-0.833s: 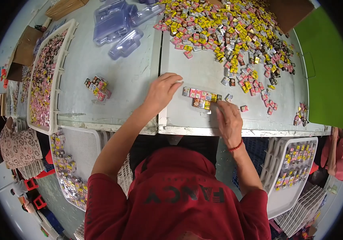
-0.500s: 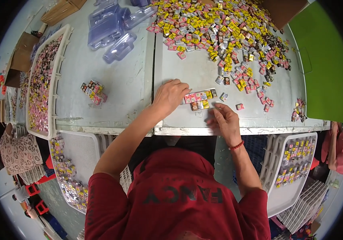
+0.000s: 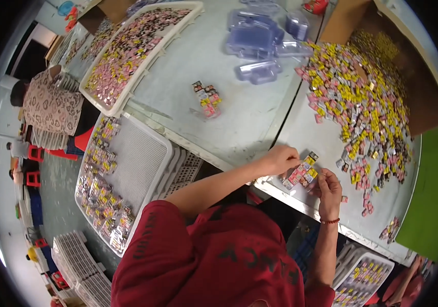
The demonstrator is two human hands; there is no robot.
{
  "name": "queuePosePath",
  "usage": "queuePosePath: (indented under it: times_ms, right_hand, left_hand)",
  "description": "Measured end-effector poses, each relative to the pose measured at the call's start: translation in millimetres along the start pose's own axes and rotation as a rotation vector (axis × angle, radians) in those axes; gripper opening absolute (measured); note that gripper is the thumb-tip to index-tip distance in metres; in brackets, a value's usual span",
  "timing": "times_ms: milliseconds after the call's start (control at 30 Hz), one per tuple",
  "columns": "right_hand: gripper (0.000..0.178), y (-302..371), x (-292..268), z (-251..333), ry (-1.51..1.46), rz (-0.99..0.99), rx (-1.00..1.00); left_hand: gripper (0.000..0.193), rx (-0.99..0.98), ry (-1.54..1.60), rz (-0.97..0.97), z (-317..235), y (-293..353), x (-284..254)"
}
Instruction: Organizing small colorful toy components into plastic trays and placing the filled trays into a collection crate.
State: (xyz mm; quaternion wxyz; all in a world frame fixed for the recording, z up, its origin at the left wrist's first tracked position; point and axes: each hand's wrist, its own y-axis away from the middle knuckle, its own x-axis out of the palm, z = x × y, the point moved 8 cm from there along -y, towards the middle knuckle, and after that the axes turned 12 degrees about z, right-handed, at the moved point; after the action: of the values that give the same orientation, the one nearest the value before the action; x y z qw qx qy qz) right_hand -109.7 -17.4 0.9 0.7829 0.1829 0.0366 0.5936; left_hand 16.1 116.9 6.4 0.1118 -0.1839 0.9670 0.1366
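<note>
A white tray [image 3: 196, 7] brims with tiny boxes; a cluster [image 3: 208, 100] sits on the worktop [image 3: 178, 77]. Then comes the left hand [image 3: 280, 159], fingertips bunched; the box block [image 3: 301, 175], between both hands; the right hand [image 3: 330, 192], fingers narrowed at its edge. Whether either grips, I can't tell.

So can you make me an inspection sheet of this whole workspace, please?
Surface: pale table, with a seam and scuff marks.
Job's things: block of little colourful boxes between the hands; loose pile beyond.
Clutter: bluish plastic trays, separate box cluster, big cardboard box.
Hands: left hand and right hand at the block; grip unclear.
Cables: nothing seen.
Surroundings: white mesh tray below table level; person in patterned shirt at left.
</note>
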Motion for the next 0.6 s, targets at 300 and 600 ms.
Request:
queuePosePath:
  times_ms: [300,600]
  right_hand:
    - [0.023,-70.1,118.2,37.0,-0.018,0.194,0.088]
    - [0.021,-180.8,262.9,75.4,0.285,0.472,0.046]
  left_hand:
    - [0.016,0.013,0.475,-0.389,21.4,94.7,-94.1]
    - [0.019,0.036,0.668,-0.743,58.2,170.1,-201.7]
